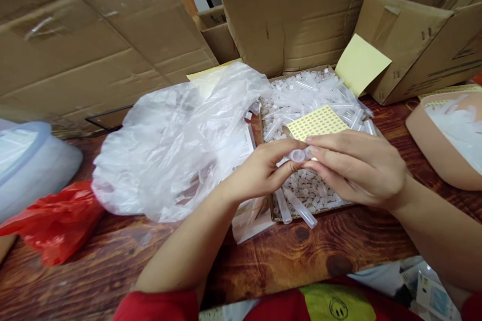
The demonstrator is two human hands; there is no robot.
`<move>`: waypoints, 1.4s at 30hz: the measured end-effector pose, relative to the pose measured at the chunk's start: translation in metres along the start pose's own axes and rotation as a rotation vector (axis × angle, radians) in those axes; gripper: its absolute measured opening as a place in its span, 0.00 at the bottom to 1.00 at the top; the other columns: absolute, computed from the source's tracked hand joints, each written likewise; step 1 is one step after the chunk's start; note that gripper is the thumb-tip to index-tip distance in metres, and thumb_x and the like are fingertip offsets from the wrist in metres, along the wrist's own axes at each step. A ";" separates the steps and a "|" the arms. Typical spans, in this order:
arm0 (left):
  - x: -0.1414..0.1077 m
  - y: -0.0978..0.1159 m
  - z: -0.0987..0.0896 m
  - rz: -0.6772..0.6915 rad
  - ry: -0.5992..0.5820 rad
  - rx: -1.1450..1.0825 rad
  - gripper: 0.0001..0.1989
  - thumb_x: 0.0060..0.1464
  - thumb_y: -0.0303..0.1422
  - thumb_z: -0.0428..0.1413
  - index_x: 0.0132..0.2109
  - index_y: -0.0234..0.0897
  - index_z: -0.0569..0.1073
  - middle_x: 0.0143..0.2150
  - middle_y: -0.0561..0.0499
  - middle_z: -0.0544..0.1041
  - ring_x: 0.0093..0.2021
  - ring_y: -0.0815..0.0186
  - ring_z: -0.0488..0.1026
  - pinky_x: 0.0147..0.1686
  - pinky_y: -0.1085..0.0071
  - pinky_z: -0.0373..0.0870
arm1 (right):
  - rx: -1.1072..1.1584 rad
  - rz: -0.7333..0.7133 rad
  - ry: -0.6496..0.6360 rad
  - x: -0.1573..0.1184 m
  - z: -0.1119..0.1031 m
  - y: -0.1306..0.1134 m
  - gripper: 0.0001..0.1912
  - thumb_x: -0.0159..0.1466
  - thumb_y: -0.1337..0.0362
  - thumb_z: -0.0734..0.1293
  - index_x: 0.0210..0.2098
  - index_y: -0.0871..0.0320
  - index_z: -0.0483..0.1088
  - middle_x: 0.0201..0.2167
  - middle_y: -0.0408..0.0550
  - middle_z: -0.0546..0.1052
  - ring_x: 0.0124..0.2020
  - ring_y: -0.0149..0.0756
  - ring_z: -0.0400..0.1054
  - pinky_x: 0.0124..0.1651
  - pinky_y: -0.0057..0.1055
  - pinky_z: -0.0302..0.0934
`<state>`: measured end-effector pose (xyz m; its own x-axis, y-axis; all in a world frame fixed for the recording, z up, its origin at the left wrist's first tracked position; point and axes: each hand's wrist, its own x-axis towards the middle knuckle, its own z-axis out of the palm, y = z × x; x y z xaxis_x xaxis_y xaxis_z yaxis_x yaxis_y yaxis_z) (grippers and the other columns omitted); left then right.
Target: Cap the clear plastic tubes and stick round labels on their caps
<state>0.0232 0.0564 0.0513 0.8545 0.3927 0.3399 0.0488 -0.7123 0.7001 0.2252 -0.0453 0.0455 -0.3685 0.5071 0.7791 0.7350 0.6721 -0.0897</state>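
My left hand [263,168] pinches a clear plastic tube [297,155], its round open end facing me. Beside it, my right hand [357,165] has its fingers closed at the tube's right side, touching a small clear piece there. A yellow sheet of small round dots [318,123] lies just behind the fingers, partly covered by my right hand. Under both hands is a shallow cardboard tray [271,205] of clear tubes and small white caps. Two loose tubes [301,209] lean over its front edge.
A large clear plastic bag [161,145] lies left of the tray, with a red bag [60,220] and a bluish tub [41,160] farther left. Cardboard boxes [414,45] stand behind. A beige bin [440,145] sits right, and a plain yellow sheet [361,65] leans behind the tray.
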 end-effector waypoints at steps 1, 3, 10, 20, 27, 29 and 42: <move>0.000 -0.001 0.000 -0.008 -0.010 0.008 0.10 0.67 0.37 0.54 0.47 0.37 0.78 0.48 0.44 0.84 0.48 0.62 0.80 0.49 0.69 0.74 | 0.008 0.006 0.007 0.000 0.002 0.000 0.12 0.67 0.70 0.68 0.49 0.51 0.74 0.47 0.53 0.83 0.47 0.43 0.80 0.44 0.39 0.77; 0.001 0.000 -0.001 -0.017 -0.031 0.011 0.11 0.66 0.37 0.55 0.48 0.37 0.79 0.48 0.44 0.84 0.47 0.62 0.80 0.49 0.68 0.75 | 0.042 0.004 0.024 0.001 0.003 -0.001 0.10 0.67 0.70 0.68 0.46 0.51 0.73 0.45 0.53 0.83 0.45 0.42 0.79 0.44 0.38 0.76; -0.001 0.000 -0.037 -0.182 0.111 -0.181 0.15 0.64 0.40 0.60 0.53 0.38 0.80 0.52 0.43 0.83 0.52 0.59 0.80 0.53 0.66 0.75 | 0.086 -0.108 -0.012 0.000 0.004 -0.012 0.09 0.69 0.73 0.65 0.37 0.52 0.73 0.46 0.51 0.83 0.50 0.40 0.78 0.46 0.37 0.76; 0.008 -0.015 -0.012 -0.363 0.254 -0.104 0.16 0.53 0.43 0.66 0.28 0.36 0.75 0.26 0.54 0.73 0.28 0.69 0.66 0.30 0.71 0.62 | 0.109 -0.159 -0.285 -0.006 0.045 -0.023 0.09 0.71 0.68 0.64 0.49 0.62 0.73 0.40 0.54 0.81 0.42 0.39 0.76 0.44 0.38 0.69; 0.009 -0.019 0.008 -0.682 -0.011 -0.074 0.19 0.54 0.44 0.64 0.23 0.37 0.73 0.21 0.54 0.70 0.23 0.68 0.64 0.26 0.69 0.58 | -0.116 0.192 -0.447 -0.004 -0.004 0.026 0.09 0.69 0.59 0.68 0.41 0.59 0.73 0.36 0.53 0.80 0.41 0.48 0.74 0.44 0.43 0.64; 0.010 -0.021 0.014 -0.716 -0.028 -0.143 0.17 0.52 0.43 0.66 0.24 0.37 0.75 0.23 0.53 0.72 0.23 0.68 0.65 0.26 0.69 0.60 | -0.137 0.261 -0.539 -0.008 -0.007 0.038 0.08 0.68 0.59 0.68 0.39 0.58 0.73 0.36 0.52 0.79 0.40 0.49 0.74 0.44 0.44 0.64; 0.025 -0.012 0.038 -0.768 0.198 -0.745 0.14 0.38 0.34 0.68 0.23 0.36 0.70 0.17 0.61 0.62 0.17 0.78 0.53 0.19 0.74 0.48 | 0.037 0.263 -0.450 -0.008 0.001 0.031 0.08 0.70 0.66 0.64 0.36 0.59 0.74 0.37 0.53 0.79 0.40 0.41 0.74 0.43 0.38 0.69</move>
<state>0.0632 0.0526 0.0274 0.6280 0.7172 -0.3023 0.1511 0.2686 0.9513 0.2499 -0.0280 0.0362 -0.3879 0.8376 0.3845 0.8180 0.5051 -0.2751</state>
